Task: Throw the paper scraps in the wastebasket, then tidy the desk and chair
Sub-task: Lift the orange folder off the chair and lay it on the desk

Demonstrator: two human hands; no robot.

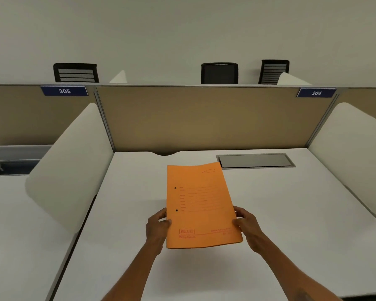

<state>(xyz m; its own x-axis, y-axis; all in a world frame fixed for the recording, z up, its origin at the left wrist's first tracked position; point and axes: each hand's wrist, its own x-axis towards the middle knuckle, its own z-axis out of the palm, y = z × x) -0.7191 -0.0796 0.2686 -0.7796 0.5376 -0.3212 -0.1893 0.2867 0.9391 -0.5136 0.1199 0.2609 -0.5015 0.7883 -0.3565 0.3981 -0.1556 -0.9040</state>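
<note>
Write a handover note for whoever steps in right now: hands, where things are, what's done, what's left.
Left hand: gripping the left edge of the orange folder.
Right hand: gripping its right edge.
The folder is held over the white desk, near end lifted, just in front of the closed cable hatch.
Done: no paper scraps visible on the desk.
Left: set the folder down squarely. The wastebasket and this desk's chair are out of view, so check both.
</note>
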